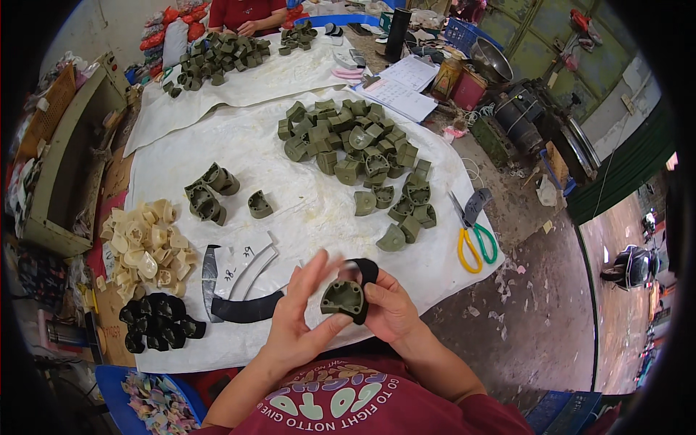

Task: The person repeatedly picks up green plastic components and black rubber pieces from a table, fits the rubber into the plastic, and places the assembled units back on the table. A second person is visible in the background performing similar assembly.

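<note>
An olive-green shoe heel point(342, 299), its hollow side with several small posts facing up, is gripped between the thumb and fingers of my right hand point(391, 304). Dark strip material point(368, 271) loops above the heel and runs along its right side. My left hand point(301, 312) has its fingers stretched upward, partly smeared by motion, and its thumb touches the heel's lower edge. To the left of that hand a curved black strip point(250, 309) lies on the white cloth, next to clear curved templates point(250, 272). A single green heel point(259, 204) lies farther off.
A big pile of green heels point(344, 138) spreads across the white cloth point(290, 101). Beige heels point(148, 246) and black heels point(156, 322) are heaped at left. Scissors point(471, 246) with yellow and green handles lie at right. Across the table sits another person point(246, 14).
</note>
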